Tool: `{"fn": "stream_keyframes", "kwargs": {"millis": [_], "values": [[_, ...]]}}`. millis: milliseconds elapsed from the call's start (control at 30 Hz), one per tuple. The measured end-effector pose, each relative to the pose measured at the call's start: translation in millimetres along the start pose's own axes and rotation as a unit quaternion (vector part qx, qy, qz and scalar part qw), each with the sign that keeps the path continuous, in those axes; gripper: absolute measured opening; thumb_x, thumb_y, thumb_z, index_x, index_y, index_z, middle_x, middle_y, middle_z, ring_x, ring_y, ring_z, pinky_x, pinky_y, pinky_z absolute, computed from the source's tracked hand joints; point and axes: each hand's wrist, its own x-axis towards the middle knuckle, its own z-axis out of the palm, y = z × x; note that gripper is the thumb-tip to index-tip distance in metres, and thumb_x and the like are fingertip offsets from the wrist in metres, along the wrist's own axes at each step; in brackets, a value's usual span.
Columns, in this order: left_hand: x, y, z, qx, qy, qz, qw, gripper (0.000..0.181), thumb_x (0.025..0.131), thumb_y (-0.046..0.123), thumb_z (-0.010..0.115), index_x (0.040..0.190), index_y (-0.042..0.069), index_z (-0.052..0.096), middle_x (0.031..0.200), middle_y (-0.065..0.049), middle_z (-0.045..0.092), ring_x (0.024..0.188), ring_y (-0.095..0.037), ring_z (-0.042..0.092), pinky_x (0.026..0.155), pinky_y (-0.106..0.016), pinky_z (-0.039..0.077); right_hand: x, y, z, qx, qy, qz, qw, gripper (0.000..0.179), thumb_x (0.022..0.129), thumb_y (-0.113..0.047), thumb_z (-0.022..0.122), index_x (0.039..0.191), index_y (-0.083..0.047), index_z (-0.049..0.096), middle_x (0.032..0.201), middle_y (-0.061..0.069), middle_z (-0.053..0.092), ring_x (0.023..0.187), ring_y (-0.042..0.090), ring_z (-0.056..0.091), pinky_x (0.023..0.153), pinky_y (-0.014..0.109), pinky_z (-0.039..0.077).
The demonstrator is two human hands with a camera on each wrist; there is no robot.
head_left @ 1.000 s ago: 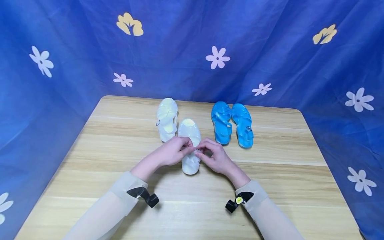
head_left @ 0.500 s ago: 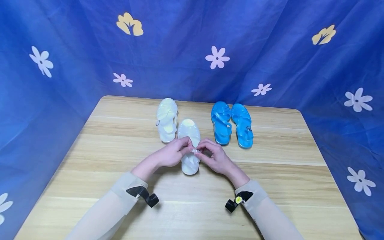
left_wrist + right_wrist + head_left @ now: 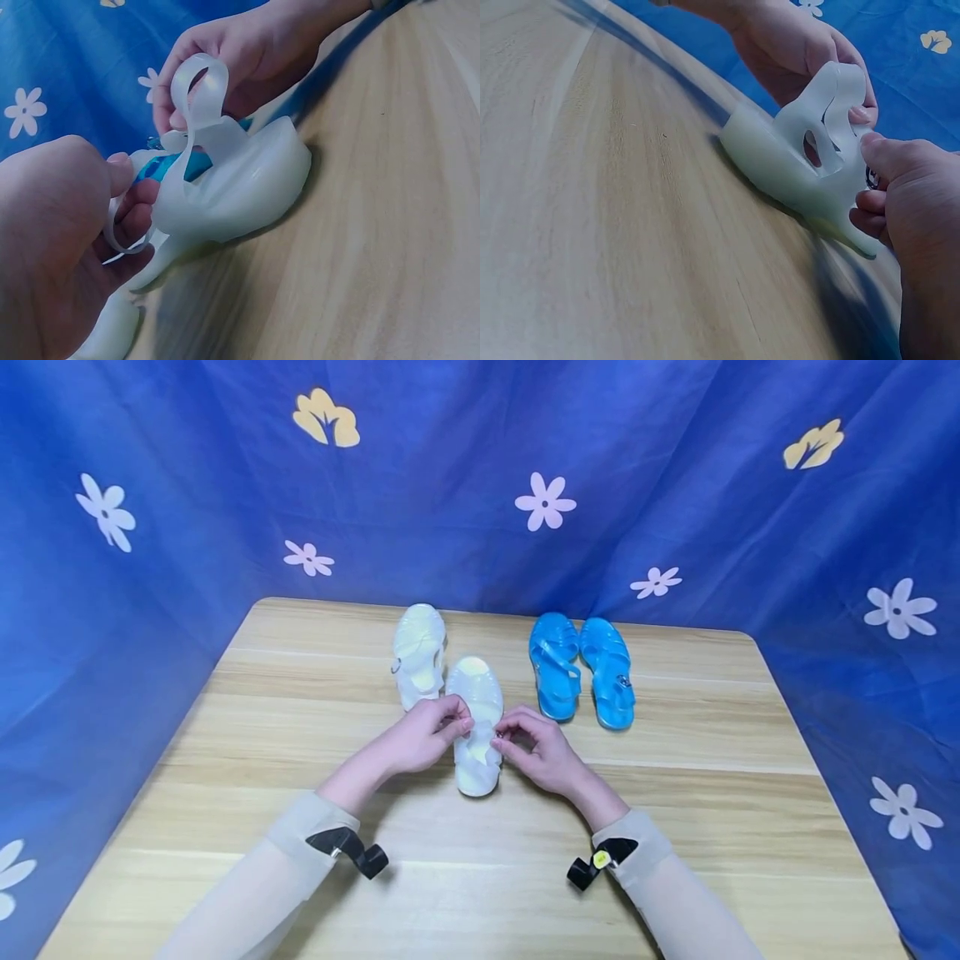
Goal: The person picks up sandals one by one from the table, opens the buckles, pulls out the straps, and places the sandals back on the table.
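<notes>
A white jelly sandal [image 3: 474,685] sits sole down on the table, toe pointing away, between both hands. My left hand [image 3: 427,735] pinches its strap on the left side, thumb against curled fingers. From the other side, my right hand [image 3: 542,750] pinches the small metal buckle [image 3: 871,177] at the sandal's edge. In the left wrist view the ankle strap [image 3: 201,82] rises in a loop above the heel. The fingertips partly hide the strap end and the buckle.
A second white sandal [image 3: 418,639] lies behind and to the left, partly hidden by the left hand. Two blue sandals [image 3: 555,664] stand side by side at the back right. The wooden table [image 3: 675,835] meets a blue flowered curtain [image 3: 450,485].
My left hand has drawn away to the left from the right hand, and a gap now shows between their fingertips. The right hand stays nearly in place at the buckle.
</notes>
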Motion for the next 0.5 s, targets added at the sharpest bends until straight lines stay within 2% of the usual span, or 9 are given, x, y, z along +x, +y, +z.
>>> {"fn": "stream_keyframes", "kwargs": {"millis": [233, 333, 400, 500], "values": [[-1.2, 2.4, -2.2, -0.003, 0.005, -0.007, 1.0, 0.011, 0.106, 0.011, 0.063, 0.096, 0.012, 0.066, 0.086, 0.004, 0.068, 0.076, -0.017, 0.059, 0.073, -0.037, 0.053, 0.6, -1.3, 0.9, -0.001, -0.002, -0.01, 0.9999, 0.015, 0.098, -0.001, 0.075, 0.112, 0.001, 0.071, 0.107, 0.005, 0.066, 0.094, 0.018, 0.064, 0.082, 0.031, 0.059], [-3.3, 4.8, -4.0, -0.006, 0.01, -0.007, 0.9999, 0.009, 0.106, 0.011, 0.063, 0.097, 0.012, 0.066, 0.088, 0.004, 0.068, 0.078, -0.017, 0.06, 0.075, -0.038, 0.054, 0.5, -2.6, 1.5, -0.002, 0.002, -0.012, 0.9999, 0.015, 0.098, -0.001, 0.075, 0.112, 0.001, 0.071, 0.106, 0.007, 0.067, 0.093, 0.019, 0.064, 0.082, 0.031, 0.059], [-4.8, 6.3, -5.3, -0.005, 0.02, -0.004, 0.9998, 0.008, 0.106, 0.011, 0.064, 0.099, 0.011, 0.067, 0.09, 0.003, 0.068, 0.082, -0.017, 0.062, 0.079, -0.04, 0.055, 0.2, -2.8, 2.1, -0.006, 0.008, -0.015, 0.9998, 0.016, 0.097, 0.001, 0.076, 0.112, 0.0, 0.071, 0.106, 0.009, 0.067, 0.093, 0.02, 0.064, 0.082, 0.032, 0.059], [-7.9, 7.8, -6.7, 0.0, 0.039, 0.004, 0.9992, 0.005, 0.105, 0.013, 0.067, 0.101, 0.01, 0.068, 0.097, 0.002, 0.069, 0.095, -0.019, 0.065, 0.092, -0.044, 0.054, 0.0, -4.1, 2.7, -0.012, 0.011, -0.014, 0.9998, 0.017, 0.097, 0.0, 0.076, 0.113, -0.001, 0.072, 0.106, 0.008, 0.067, 0.093, 0.02, 0.063, 0.081, 0.036, 0.059]]}}
